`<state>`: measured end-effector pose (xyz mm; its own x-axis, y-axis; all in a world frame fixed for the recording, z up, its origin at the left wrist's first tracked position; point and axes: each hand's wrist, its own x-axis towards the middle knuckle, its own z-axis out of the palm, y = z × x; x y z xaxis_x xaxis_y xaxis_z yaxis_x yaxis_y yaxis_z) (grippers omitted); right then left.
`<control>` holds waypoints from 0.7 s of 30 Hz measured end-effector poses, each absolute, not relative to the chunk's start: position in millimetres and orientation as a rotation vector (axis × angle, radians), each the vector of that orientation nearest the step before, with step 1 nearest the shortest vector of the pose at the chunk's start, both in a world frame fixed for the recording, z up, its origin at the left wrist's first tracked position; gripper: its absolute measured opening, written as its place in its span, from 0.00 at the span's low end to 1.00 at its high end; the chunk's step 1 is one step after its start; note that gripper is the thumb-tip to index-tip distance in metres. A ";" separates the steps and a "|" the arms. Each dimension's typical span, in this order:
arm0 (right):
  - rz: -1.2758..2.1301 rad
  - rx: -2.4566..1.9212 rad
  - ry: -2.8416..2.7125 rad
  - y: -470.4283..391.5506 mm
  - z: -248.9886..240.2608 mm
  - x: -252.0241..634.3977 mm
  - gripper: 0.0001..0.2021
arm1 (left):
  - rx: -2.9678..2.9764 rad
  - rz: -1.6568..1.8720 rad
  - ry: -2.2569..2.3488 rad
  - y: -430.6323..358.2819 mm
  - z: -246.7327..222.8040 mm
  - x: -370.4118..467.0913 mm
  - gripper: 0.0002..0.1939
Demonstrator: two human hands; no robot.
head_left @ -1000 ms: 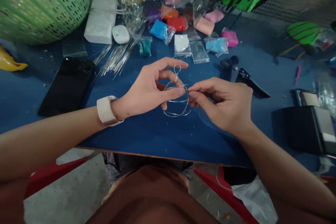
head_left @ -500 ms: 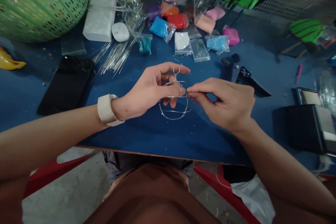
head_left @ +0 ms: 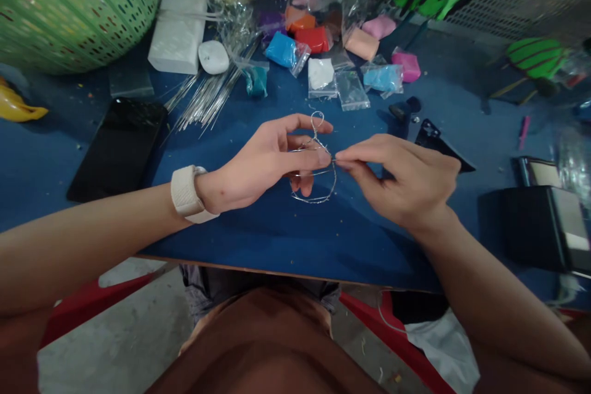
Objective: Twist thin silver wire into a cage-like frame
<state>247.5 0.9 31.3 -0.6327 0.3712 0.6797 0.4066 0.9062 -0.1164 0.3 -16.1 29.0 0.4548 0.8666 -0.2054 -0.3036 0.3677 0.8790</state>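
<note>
At the centre of the clock, with twelve pointing away from the person, a twisted wire frame (head_left: 335, 180) is held over the blue counter (head_left: 258, 234), its small loop (head_left: 322, 115) up at twelve and its larger ring below. The left hand (head_left: 265, 163) comes in from nine: its thumb presses on the ring's upper part, the index finger stands stretched out well apart from the thumb, and the other fingers curl behind the wires, so thumb and fingers hide much of the frame's left side. The right hand (head_left: 406, 181), at three, has a tight grip, thumb and index fingertips pressed together on a bit of wire at the ring's right edge; the exact end is too small to make out. Beyond that hand, also at three, lies a black tool (head_left: 446, 148), partly covered by the knuckles. A black box (head_left: 530, 228) sits farther off, between three and four. A dark phone (head_left: 117, 149) lies at nine, near a bundle of straight wires (head_left: 203, 104) at ten. A teal packet (head_left: 256, 81) is at eleven, a white packet (head_left: 321, 74) at twelve, and a light blue packet (head_left: 383, 78) at one, touching a magenta packet (head_left: 406, 66).
</note>
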 end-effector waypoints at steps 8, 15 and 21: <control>0.471 -0.855 -2.127 -0.2 19.4 236.3 0.06 | 0.993 0.966 0.835 -12.3 19.7 2.1 0.23; 0.891 -0.987 -1.965 -0.9 24.4 234.5 0.04 | 1.067 0.982 0.843 -11.8 17.4 0.3 0.22; 1.013 -0.970 -1.879 1.3 22.4 235.0 0.09 | 1.221 0.998 0.855 -9.0 16.9 -4.6 0.21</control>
